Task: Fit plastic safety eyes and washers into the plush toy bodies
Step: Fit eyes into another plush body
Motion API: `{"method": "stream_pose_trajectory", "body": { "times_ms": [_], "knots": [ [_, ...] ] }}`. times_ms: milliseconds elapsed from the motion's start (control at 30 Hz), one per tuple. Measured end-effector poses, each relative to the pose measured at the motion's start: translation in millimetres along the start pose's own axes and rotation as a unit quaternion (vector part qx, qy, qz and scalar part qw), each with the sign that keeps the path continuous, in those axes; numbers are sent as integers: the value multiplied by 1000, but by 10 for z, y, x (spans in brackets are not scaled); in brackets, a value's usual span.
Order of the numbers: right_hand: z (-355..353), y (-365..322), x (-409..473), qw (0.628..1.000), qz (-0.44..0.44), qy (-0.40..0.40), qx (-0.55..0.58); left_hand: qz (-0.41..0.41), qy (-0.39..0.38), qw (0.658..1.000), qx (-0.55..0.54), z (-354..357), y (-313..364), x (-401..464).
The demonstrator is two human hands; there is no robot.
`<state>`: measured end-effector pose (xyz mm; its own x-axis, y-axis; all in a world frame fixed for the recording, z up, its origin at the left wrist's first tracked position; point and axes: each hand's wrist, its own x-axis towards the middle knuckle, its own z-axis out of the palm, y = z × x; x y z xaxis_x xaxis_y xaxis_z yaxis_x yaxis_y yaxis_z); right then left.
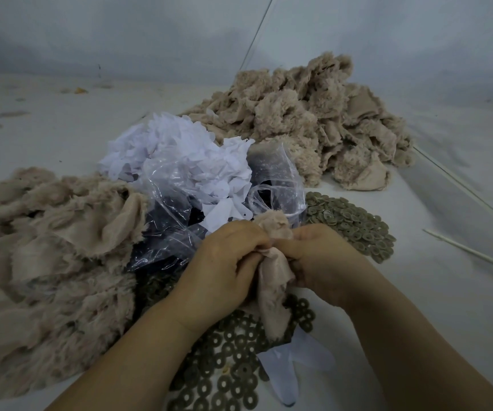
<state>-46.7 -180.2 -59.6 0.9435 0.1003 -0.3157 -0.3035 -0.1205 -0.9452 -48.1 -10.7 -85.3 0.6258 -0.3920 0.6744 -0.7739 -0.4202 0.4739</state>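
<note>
Both hands are closed on one plush body (272, 280): your left hand (227, 262) and right hand (325, 259) pinch it between them at the top, knuckles nearly meeting. Grip is tight, fingers curled into the fabric on both sides.

The piece hangs from the pinch, long axis roughly vertical, fuzzy top poking up above your fingers, smooth backing facing you, tail trailing down onto the washers (233, 372) on the counter (417, 292). A second spread of washers (355, 226) sits just right of your right hand, so that hand is nearer for the next pick; the near ones are under your wrists, either hand reaches.

Can't see an eye or a washer in the pinch: fingers cover the spot. My read is you're seating a post or pressing a washer on, but that's a guess.

Clear plastic bag (180, 221) just beyond your left hand holds dark contents, likely the eyes, too murky to confirm. White paper scraps (180, 152) behind it. Plush pile at left (49, 247) and a second pile far right (313, 120); can't tell which is done stock.
</note>
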Motion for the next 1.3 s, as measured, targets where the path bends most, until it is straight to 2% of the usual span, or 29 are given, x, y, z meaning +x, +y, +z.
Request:
{"method": "stream_pose_trajectory", "body": {
  "times_ms": [67,133,167,233,300,400,433,533,700,767,833,900,1067,1300],
  "knots": [
    [-67,20,43,986,-30,98,-132,-5,-11,1000,0,0,1,-5],
    [-201,1,57,923,-72,230,-299,-7,-21,1000,1,-7,-8,-12],
    [-269,-24,45,883,-81,263,-380,-8,-24,1000,1,-9,-13,-15],
    [-398,-99,63,838,-18,229,-494,-8,-29,1000,-2,-2,-16,-22],
    [-460,-177,145,826,77,151,-537,-11,-35,999,-2,7,-16,-22],
    [-466,-217,220,828,98,119,-539,-13,-39,999,-4,12,-22,-27],
    [-482,-190,238,829,82,131,-538,-12,-40,999,-3,9,-22,-32],
    [-560,-41,240,828,-4,230,-512,-11,-36,999,-4,4,-19,-30],
    [-576,53,253,800,-75,267,-532,-10,-35,999,-5,11,-24,-30],
    [-545,65,225,803,-176,299,-484,-9,-31,999,-3,13,-29,-33],
    [-442,61,144,826,-297,314,-362,-1,-25,1000,-3,13,-32,-34],
    [-326,42,77,844,-368,278,-272,8,-19,1000,-7,15,-30,-31],
    [-88,48,-7,854,-439,140,-241,8,14,1000,-1,17,-52,-26],
    [-56,65,7,846,-459,137,-235,-14,78,997,-9,22,-34,-26]
  ]
}}
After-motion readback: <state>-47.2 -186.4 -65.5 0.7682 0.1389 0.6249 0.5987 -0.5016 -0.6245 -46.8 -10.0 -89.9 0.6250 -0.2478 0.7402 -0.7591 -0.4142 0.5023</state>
